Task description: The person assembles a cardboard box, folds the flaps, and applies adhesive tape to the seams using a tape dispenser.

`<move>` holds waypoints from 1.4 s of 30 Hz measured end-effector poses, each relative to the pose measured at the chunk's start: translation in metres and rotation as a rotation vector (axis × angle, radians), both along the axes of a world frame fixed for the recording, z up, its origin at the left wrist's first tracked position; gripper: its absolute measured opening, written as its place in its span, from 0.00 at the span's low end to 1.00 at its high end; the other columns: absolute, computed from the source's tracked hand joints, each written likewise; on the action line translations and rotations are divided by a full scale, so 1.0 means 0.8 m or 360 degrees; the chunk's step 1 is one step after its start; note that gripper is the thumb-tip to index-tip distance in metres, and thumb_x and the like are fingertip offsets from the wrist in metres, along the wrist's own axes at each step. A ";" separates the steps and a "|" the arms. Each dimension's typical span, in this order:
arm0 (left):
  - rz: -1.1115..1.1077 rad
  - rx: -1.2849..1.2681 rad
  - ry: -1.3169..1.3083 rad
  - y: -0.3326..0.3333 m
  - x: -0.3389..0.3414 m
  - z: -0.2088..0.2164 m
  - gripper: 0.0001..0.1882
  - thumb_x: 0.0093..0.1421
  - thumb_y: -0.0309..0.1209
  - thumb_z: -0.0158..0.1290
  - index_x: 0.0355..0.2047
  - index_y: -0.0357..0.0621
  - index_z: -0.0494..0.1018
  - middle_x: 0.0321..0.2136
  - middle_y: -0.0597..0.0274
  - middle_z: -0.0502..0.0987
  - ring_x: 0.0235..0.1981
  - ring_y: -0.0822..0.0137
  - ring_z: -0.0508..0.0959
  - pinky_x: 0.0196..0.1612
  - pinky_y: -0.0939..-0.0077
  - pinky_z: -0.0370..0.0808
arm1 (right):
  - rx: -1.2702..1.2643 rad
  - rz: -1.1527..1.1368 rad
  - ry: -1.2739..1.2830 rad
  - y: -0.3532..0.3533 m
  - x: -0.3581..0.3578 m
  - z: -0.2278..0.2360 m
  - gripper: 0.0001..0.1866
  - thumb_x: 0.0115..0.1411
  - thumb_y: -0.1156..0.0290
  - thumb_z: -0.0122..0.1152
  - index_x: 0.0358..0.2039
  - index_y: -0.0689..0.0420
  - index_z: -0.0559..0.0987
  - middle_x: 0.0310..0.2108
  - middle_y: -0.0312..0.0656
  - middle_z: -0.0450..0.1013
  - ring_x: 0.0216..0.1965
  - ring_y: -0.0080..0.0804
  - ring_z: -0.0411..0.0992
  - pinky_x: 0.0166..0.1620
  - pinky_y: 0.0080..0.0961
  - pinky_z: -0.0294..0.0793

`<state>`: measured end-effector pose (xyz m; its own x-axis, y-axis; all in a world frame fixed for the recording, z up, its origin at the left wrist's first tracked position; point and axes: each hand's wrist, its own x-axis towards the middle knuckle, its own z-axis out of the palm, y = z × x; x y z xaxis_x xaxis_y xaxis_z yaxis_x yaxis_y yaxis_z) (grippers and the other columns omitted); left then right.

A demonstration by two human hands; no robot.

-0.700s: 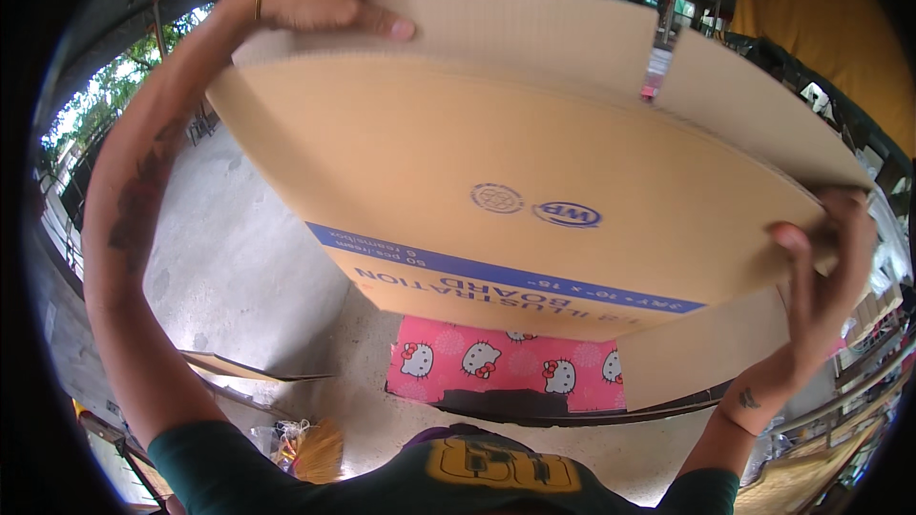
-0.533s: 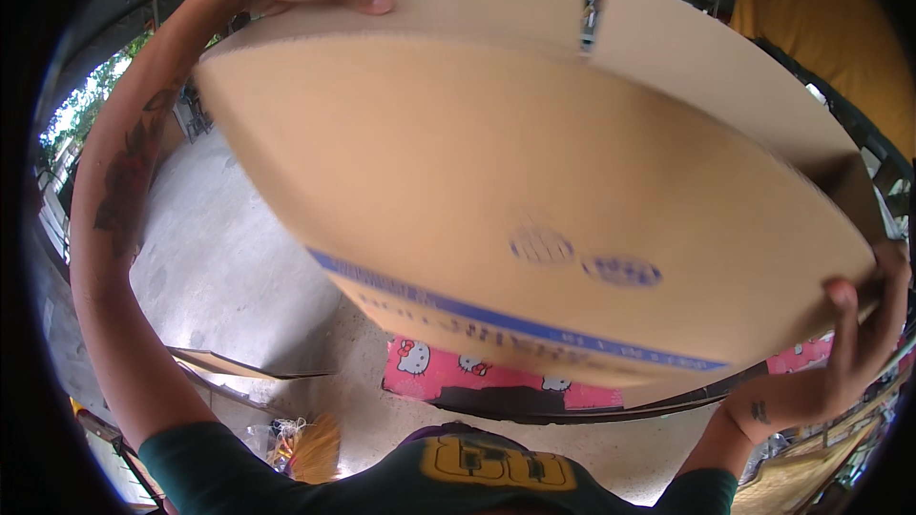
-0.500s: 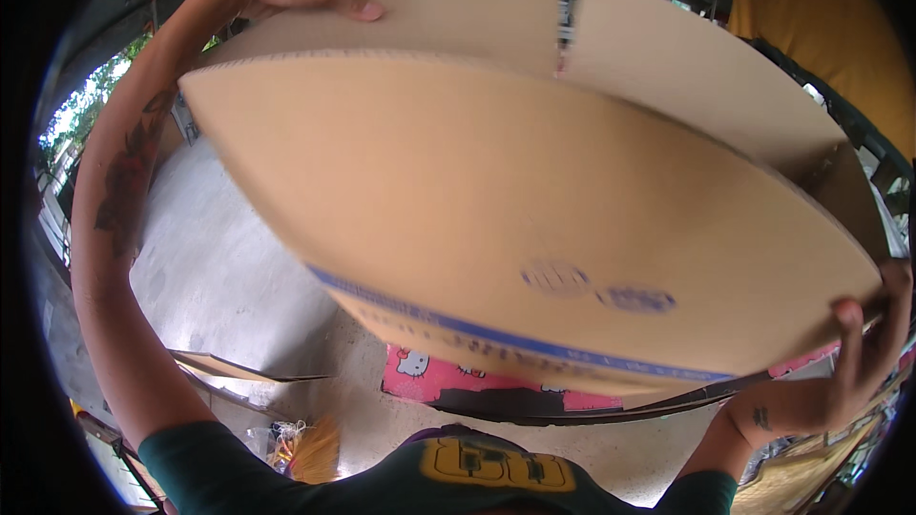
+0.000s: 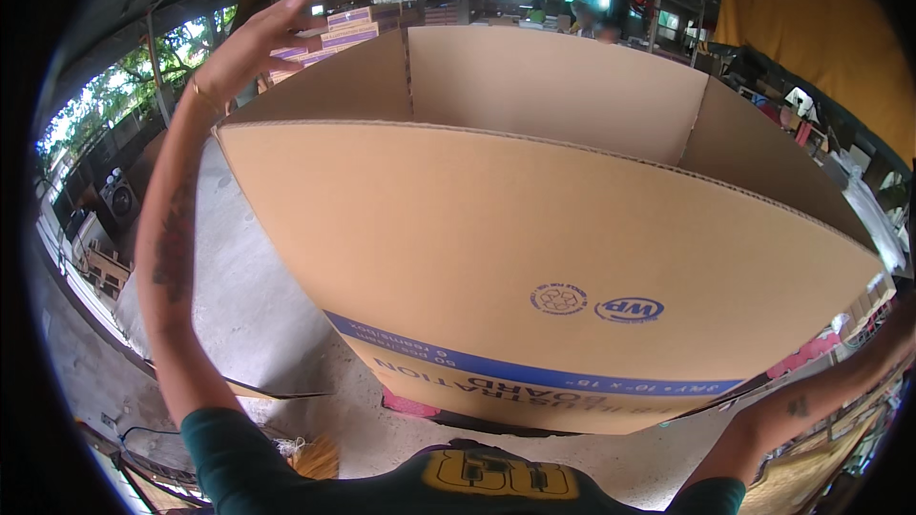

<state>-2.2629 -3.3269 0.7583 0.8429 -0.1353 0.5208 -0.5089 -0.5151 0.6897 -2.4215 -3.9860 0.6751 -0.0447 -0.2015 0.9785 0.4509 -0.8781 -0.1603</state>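
Note:
A large brown cardboard box (image 4: 534, 219) stands before me with its top open. Blue print and a blue stripe run along its near side, and the inside walls show bare. Beyond the box's left corner my left hand (image 4: 262, 43) is raised, fingers spread, holding nothing. Out at the right rim, my right hand (image 4: 902, 329) is near the box's right corner; its fingers are cut off by the dark edge, so I cannot see whether it touches the box. Under the box shows a pink printed surface (image 4: 410, 404).
A flat brown panel (image 4: 258, 391) and a straw broom (image 4: 315, 460) are on the grey floor (image 4: 229, 257) at left. Stacked cartons (image 4: 348, 33) stand behind the box. A mustard curtain (image 4: 821, 48) hangs far right. A blurred person (image 4: 582, 14) is in the far background.
The box has gone from tilted, its flaps and rim high, to standing more level with its opening visible. My left hand has come off its edge; my right hand has moved outward to the rim.

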 end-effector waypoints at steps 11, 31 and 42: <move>-0.0989 -0.0702 -0.0177 -0.037 0.072 -0.154 0.26 0.67 0.48 0.33 0.29 0.38 0.70 0.54 0.45 0.68 0.56 0.54 0.68 0.57 0.60 0.66 | 0.0566 0.0501 0.1419 0.010 0.088 -0.191 0.28 0.56 0.56 0.60 0.51 0.63 0.73 0.46 0.49 0.72 0.49 0.41 0.68 0.56 0.38 0.64; -0.0468 -0.0950 -0.0098 -0.052 -0.068 -0.274 0.21 0.59 0.37 0.49 0.48 0.36 0.64 0.50 0.49 0.71 0.51 0.60 0.72 0.53 0.66 0.69 | 0.0522 0.2385 0.1156 -0.054 0.085 -0.242 0.42 0.49 0.52 0.70 0.57 0.63 0.65 0.53 0.45 0.68 0.55 0.40 0.66 0.57 0.39 0.66; 0.0246 -0.0840 -0.0004 -0.091 -0.101 -0.289 0.37 0.52 0.30 0.56 0.62 0.45 0.57 0.63 0.45 0.53 0.62 0.55 0.59 0.61 0.64 0.59 | 0.0422 0.1167 0.1304 0.080 0.114 -0.198 0.29 0.56 0.64 0.59 0.55 0.64 0.65 0.51 0.47 0.66 0.54 0.36 0.65 0.55 0.29 0.65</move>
<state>-2.3438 -3.3994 0.5274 0.8309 0.2699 0.4866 -0.4568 -0.1686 0.8734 -2.3306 -3.9223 0.5167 0.8050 -0.1209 0.5808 0.5165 -0.3390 -0.7864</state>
